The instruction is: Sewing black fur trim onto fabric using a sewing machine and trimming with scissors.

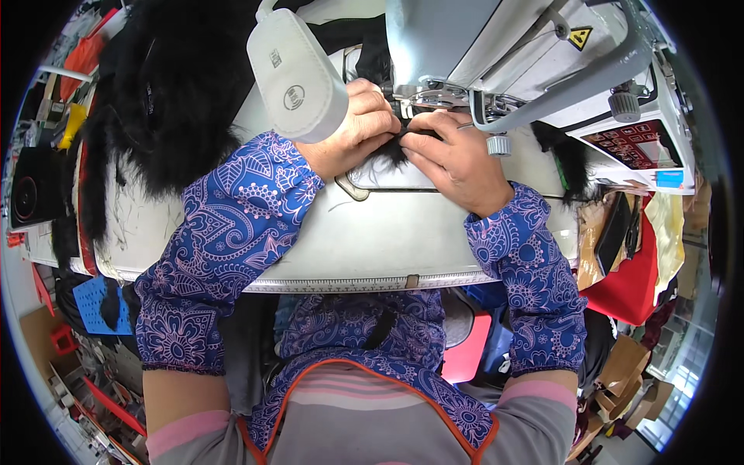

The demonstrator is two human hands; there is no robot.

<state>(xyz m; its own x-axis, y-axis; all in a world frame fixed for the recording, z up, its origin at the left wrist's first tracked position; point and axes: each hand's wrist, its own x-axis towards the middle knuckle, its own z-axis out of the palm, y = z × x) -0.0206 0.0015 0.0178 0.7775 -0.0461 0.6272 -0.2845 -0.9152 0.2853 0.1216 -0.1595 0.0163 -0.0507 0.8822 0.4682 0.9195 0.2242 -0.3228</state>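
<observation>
Black furry piece, one, is lying at the sewing machine, back from the table's front edge, left hand and right hand pinching it, fingers nearly closed, work seemingly continuing, finished and remaining lengths not showing.

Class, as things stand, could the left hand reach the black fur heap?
Probably yes: the black fur heap lies beside the left sleeve, though the left hand is touching dark fur at the sewing machine.
</observation>
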